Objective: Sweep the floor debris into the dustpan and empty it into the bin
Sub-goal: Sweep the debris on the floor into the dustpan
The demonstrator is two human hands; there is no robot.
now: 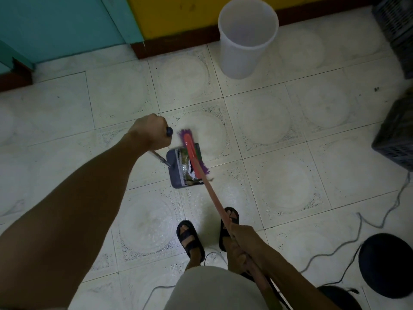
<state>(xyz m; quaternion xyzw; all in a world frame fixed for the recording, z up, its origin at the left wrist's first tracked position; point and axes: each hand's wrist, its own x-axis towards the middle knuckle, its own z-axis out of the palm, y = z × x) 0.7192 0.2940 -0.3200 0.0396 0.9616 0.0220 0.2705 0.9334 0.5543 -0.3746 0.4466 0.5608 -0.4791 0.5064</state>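
While standing on the pale tiled floor (pixel 279 182), both hands occupied. Left hand (pixel 150 132) wrapped tight round the top of the dustpan handle (pixel 159 156), dark knob showing just past the knuckles. Dustpan (pixel 174 173) flat on the floor near mid-room, handle slanting up toward the left hand. Debris (pixel 186 166) inside the pan: scraps and what looks like crumpled foil, too blurred to sort. Right hand (pixel 240 247) closed round the red broom stick (pixel 214 198), low in frame above the sandalled feet (pixel 190 238). Broom head (pixel 192 151), red with purple bristles, lying across the open mouth of the dustpan, touching the debris. White bin (pixel 243 39) upright, seemingly empty, near the far wall, well apart from the dustpan. Grey cables (pixel 335 249) trailing over the floor at the right edge, beside a dark round object (pixel 388 262).
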